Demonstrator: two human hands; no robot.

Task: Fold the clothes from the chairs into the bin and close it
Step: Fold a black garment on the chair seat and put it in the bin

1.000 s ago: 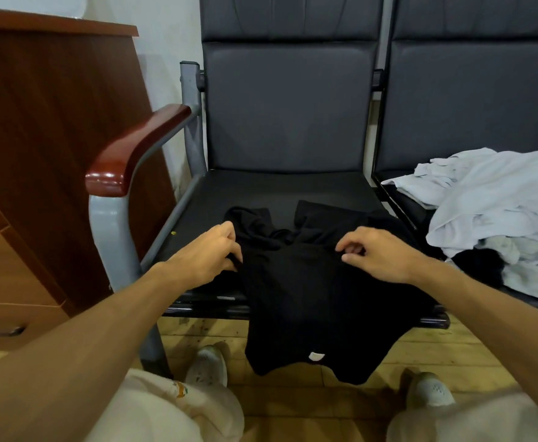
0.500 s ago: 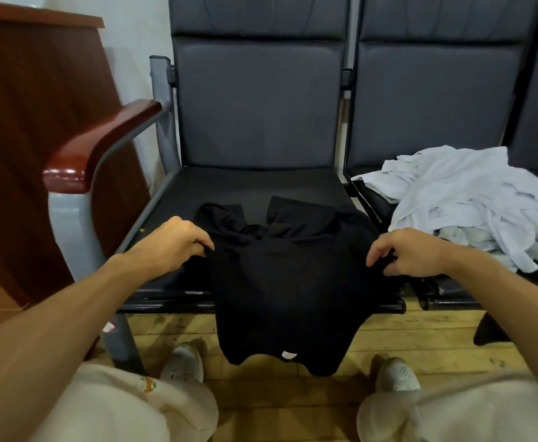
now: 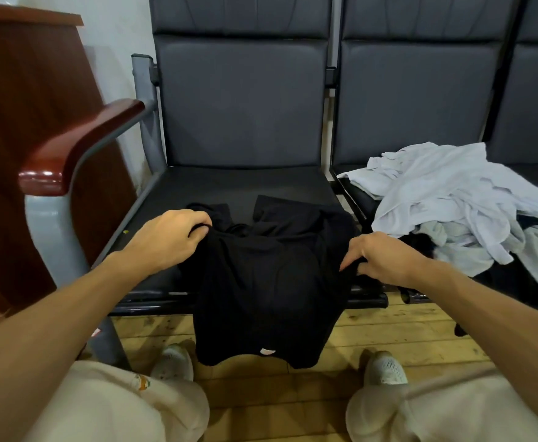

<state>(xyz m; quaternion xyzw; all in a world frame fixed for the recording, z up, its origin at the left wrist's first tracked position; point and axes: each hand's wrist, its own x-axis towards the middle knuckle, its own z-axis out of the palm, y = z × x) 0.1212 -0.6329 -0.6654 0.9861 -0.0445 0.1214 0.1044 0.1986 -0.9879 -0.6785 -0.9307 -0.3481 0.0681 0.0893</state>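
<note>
A black garment (image 3: 267, 282) lies on the seat of the left grey chair (image 3: 239, 186), its lower part hanging over the front edge toward the floor. My left hand (image 3: 168, 237) grips the garment's left edge with curled fingers. My right hand (image 3: 379, 256) pinches its right edge near the seat's corner. A heap of white and grey clothes (image 3: 459, 202) lies on the chair to the right (image 3: 420, 100). No bin is in view.
A brown wooden cabinet (image 3: 28, 122) stands at the left, next to the chair's wooden armrest (image 3: 79, 145). My knees and white shoes (image 3: 385, 368) are over the wooden floor (image 3: 388, 327) in front of the chairs.
My hands have moved apart from near the garment's middle to its left and right edges, spreading it wider. The camera shifted slightly.
</note>
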